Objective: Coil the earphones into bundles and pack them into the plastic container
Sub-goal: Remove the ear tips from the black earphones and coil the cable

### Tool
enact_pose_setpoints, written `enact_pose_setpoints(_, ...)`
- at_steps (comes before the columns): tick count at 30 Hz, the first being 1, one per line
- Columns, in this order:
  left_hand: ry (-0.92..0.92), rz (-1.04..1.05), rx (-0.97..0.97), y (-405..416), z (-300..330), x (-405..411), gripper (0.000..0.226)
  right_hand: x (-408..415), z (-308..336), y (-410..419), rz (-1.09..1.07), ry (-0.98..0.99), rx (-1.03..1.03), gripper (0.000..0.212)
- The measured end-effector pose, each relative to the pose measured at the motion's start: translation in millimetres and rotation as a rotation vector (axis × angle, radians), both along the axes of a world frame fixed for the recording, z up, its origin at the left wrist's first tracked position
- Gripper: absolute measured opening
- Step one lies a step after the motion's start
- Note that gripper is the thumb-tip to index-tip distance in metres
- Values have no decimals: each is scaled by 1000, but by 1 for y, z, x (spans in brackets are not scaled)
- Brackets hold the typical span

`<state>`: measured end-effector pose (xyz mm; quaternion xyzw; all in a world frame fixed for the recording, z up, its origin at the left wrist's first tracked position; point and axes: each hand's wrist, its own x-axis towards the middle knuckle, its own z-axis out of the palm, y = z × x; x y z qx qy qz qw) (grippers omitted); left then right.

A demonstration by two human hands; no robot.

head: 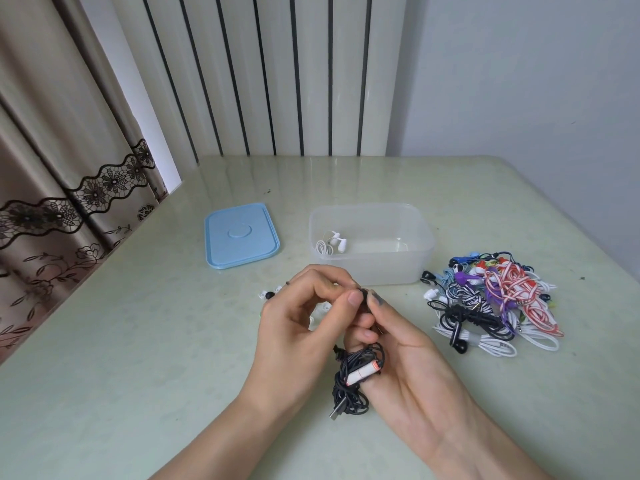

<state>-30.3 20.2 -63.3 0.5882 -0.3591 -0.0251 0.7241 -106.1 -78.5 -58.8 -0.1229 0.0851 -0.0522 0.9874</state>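
Both my hands, left [294, 327] and right [412, 348], pinched the black earphones [353, 379] above the table [138, 358], fingers curled tight.

A pale green table [138, 341] bears a blue lid [241, 235], clear container [372, 268], earphone heap [491, 303].

Two bare forearms come in from the bottom edge, and no sleeves, rings, watch or bracelets are on them. The left hand [298, 327] has short, plain nails. On the right hand [412, 362], one fingertip has a dark bluish stain near the nail.
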Motion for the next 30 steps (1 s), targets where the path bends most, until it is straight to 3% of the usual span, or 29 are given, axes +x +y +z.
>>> enact_pose_setpoints(8,-17,-11,5,0,-3,5,15,2,-3,0,-6,35,10,32)
enact_pose_setpoints(14,90,-77,-16,1,-1,5,15,1,-2,-1,-8,57,-25,33)
enact_pose_setpoints(22,41,-59,3,2,1,1,22,2,-5,-3,-11,9,-44,41)
enact_pose_setpoints(27,229,-125,-103,-2,7,-3,16,2,-5,-3,-21,16,-66,43)
enact_pose_setpoints(30,246,-175,-121,-2,8,-2,13,2,-5,-3,-37,27,-53,48)
